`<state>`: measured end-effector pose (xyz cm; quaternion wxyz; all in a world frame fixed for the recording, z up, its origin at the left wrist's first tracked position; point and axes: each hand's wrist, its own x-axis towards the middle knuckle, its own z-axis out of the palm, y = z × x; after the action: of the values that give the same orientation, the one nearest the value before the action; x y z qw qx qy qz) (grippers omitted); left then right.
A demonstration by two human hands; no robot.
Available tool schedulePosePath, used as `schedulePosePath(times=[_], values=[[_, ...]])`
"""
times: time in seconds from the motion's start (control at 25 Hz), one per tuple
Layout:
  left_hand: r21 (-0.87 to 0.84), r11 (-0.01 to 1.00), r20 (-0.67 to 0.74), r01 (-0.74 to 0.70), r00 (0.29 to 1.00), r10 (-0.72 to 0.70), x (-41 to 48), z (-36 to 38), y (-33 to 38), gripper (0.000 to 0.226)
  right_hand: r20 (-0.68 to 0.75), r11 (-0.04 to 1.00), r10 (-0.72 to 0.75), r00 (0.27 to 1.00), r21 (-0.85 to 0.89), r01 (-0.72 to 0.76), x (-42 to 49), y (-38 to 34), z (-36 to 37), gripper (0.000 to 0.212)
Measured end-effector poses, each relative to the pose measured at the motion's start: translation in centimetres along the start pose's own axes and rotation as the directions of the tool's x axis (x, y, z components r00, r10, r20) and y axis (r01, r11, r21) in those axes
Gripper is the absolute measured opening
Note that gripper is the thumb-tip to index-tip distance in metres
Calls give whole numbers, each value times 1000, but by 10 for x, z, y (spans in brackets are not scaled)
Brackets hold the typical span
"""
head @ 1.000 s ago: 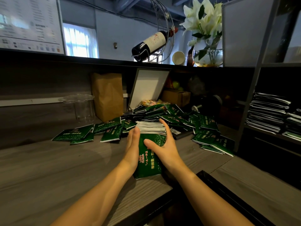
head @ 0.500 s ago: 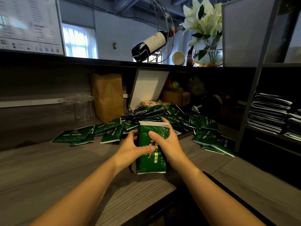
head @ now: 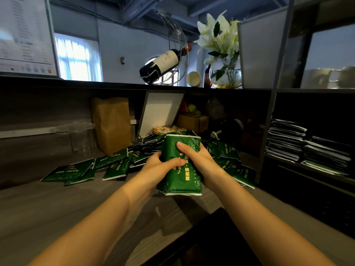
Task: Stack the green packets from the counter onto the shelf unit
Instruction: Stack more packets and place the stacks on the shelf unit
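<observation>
A thick bundle of green packets (head: 182, 181) is held upright above the wooden counter (head: 57, 208), its printed face toward me. My left hand (head: 159, 167) grips its left side with the thumb across the front. My right hand (head: 199, 160) grips the right side, thumb pressed on the front. Behind the bundle lies a loose heap of green packets (head: 115, 164) spread over the counter. The shelf unit (head: 269, 131) stands at the right, with stacks of packets (head: 288, 141) lying flat on one shelf.
A brown paper bag (head: 111, 123), clear plastic cups (head: 76, 137), an open white-lidded box (head: 161, 112) and a cardboard box (head: 192, 121) stand against the back wall. A wine bottle (head: 163, 62) and a flower vase (head: 224, 73) sit on the upper ledge. A dark gap (head: 201, 237) opens at the counter's front.
The bundle has been lifted off the counter and tipped upright, face toward me. Both hands moved from flanking it flat to gripping its sides, and it has risen slightly.
</observation>
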<state>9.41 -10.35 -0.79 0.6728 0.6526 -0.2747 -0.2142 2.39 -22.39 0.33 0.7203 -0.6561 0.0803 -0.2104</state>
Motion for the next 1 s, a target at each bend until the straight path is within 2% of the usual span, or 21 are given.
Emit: schedulePosePath(times=[0.08,0.16,0.24,0.32,0.4,0.48,0.56,0.64,0.68,0.8,0.96,1.0], values=[[-21,1000,32,15,999,-14,-1,11,14,22,16,1000,3,1000,-28,-3,-7,-16,-13,58],[-56,998,45,38,998,-35,-1,23,28,31,40,998,6,999,-63,-3,-16,-29,-32,78],[-101,993,62,59,997,-53,1,35,40,43,56,990,66,996,-128,-58,-28,-38,-53,101],[-116,990,89,83,993,-73,0,51,52,62,68,976,117,991,-192,-102,-42,-44,-68,105],[-118,988,134,96,988,-80,-3,69,60,57,23,982,118,993,-149,-113,-54,-54,-79,92],[-124,986,162,116,982,-95,-5,88,68,44,-49,991,98,994,-89,-102,-64,-65,-86,65],[-95,989,204,116,974,-94,-9,105,77,54,-115,990,99,988,-85,-109,-75,-76,-96,52],[-34,994,249,102,964,-91,-12,120,86,63,-139,989,119,983,-67,-129,-85,-85,-108,53],[-17,995,273,102,957,-94,-13,126,90,61,-145,989,126,981,-61,-136,-90,-91,-113,54],[-56,990,376,128,921,-98,-20,143,106,35,-196,989,107,975,-79,-124,-102,-114,-126,48],[-70,989,416,131,905,-90,-17,168,134,29,-245,986,84,966,-118,-115,-112,-150,-133,38],[-68,990,419,120,905,-81,-14,175,144,28,-261,984,61,963,-146,-102,-112,-161,-138,42]])
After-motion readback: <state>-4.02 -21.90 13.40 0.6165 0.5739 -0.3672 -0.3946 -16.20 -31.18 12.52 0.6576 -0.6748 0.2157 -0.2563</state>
